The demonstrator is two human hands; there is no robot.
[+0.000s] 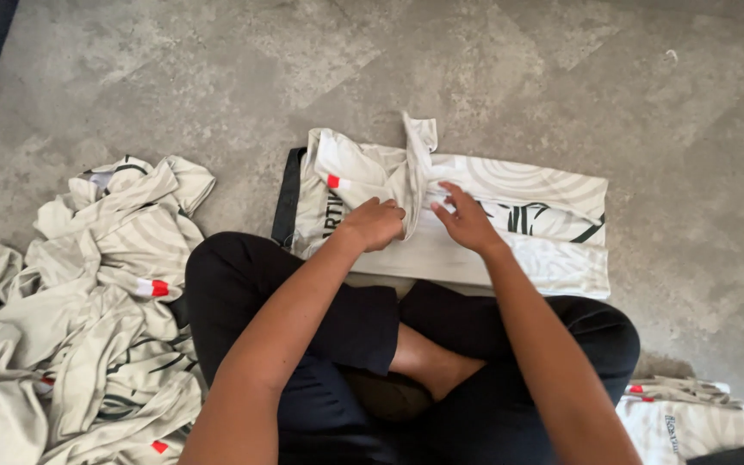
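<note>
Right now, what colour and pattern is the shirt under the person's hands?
Cream-white shirt with faint curved stripes, dark markings and a small red tag, clearest in the head view.

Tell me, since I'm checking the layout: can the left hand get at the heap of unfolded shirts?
Probably yes: the heap of shirts lies right beside the left knee with nothing between, though the left hand currently grips the shirt in front.

Matt cloth shirt (510, 241) (smooth-looking)

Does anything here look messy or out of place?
Yes. The shirt under both hands lies flat except for one fold sticking up by the left hand. A crumpled heap of similar shirts sprawls on the floor to the left.
</note>
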